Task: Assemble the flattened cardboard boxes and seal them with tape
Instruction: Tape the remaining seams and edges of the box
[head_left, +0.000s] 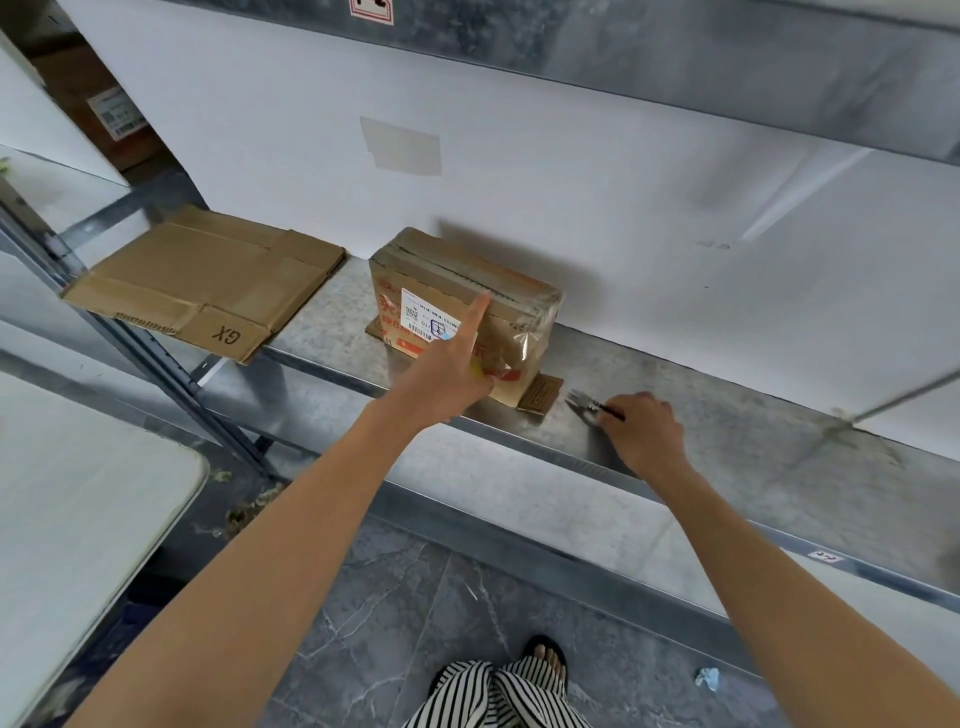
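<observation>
Head view. Item: taped box (462, 291), standing mid-way along the metal shelf (727, 415); our left hand (447, 364) lies straight-fingered against its front. Item: flattened cardboard (202, 280), at the shelf's left end, overhanging. Our right hand (644, 431) curls round a small metal tool (584, 404). We judge both cartons light and stiff, best gripped by the edges, since the tape looks slick.

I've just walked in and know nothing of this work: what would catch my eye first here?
A taped box with a white label stands midway along the shelf, the left hand stretched toward it with straight fingers. Right of it, the right hand grips a small metal tool. A flattened carton marked GX lies at the shelf's left end.
</observation>
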